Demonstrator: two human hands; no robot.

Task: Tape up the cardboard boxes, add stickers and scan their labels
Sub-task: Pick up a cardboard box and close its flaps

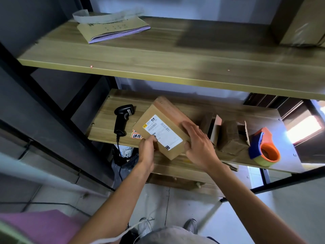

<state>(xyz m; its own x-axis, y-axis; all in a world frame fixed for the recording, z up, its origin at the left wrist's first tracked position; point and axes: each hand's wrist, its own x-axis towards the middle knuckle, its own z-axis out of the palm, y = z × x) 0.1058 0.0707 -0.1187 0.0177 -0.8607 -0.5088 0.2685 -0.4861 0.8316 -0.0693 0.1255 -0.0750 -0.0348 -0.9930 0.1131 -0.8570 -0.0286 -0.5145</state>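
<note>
Head view, from left to right: one pink mat [42, 226] lies on the floor at the lower left. On the upper shelf [158, 55] sits one buff pad [112, 29] with lilac page edges and faint print too blurred to read, and one pale paper strip [107, 15] curls across its far end. On the lower shelf [175, 166] lies one black handheld scanner [122, 120], its cable dropping over the front edge. Just right of it are two orange-edged stickers [136, 135]; the nearer one bears two black Chinese characters, and the other is mostly hidden.

One closed cardboard box [164, 125] rests askew on the lower shelf at its front edge, carrying one white shipping label [162, 132] with a barcode and a yellow round mark; its text is too small to read. The left hand [146, 149] grips the box's near left corner, fingers curled and thumb on the label. The right hand [197, 147] lies on the box's right end, fingers straight and flat on top, thumb against the near side.

Further right stand at least two small brown cartons [230, 138] with raised flaps, then one blue and orange tape dispenser [264, 147] loaded with yellowish tape. One large carton [300, 23] stands on the upper shelf, far right.
</note>
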